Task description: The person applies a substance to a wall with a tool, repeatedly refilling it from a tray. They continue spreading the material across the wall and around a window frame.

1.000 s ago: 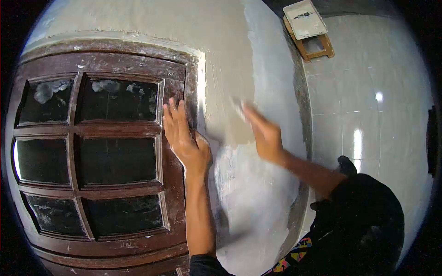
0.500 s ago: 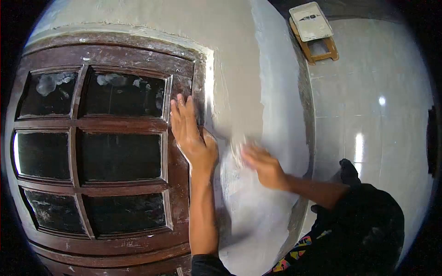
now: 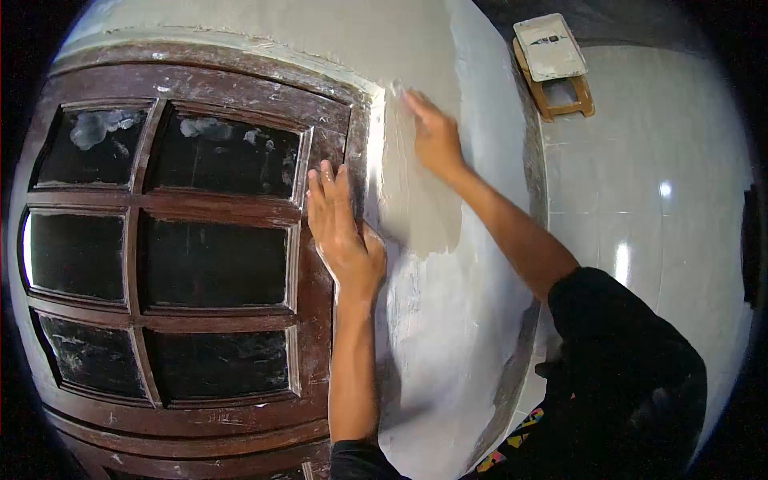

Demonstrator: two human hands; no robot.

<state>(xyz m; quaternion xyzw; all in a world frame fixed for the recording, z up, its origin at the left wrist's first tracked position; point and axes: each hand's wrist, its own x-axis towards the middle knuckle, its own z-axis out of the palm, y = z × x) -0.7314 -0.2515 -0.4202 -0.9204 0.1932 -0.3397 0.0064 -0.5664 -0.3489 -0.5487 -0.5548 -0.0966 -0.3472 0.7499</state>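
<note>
My left hand point(image 3: 346, 244) lies against the edge of the brown wooden door point(image 3: 320, 352), its fingers stretched upward and white smears along the palm side. Higher up, my right hand point(image 3: 436, 136) is closed on a pale, thin putty scraper point(image 3: 398, 90), which is small and partly blurred. The scraper is at the wall near the upper corner of the door frame point(image 3: 374, 132). Beige putty point(image 3: 424, 212) coats the wall beside the frame, with a ragged lower edge. Below it the wall point(image 3: 448, 320) is whitish and streaked.
A tray of pale putty point(image 3: 552, 60) with a dark-marked tool on it rests on a brown stool point(image 3: 576, 108) at the upper right. Shiny floor tiles point(image 3: 608, 184) run along the wall. Dark glass panes point(image 3: 216, 264) fill the door, some smudged white.
My right hand has moved up the wall with the scraper, from beside my left hand to near the frame's upper corner. My left hand stays on the door edge. Beige putty shows lower down.
</note>
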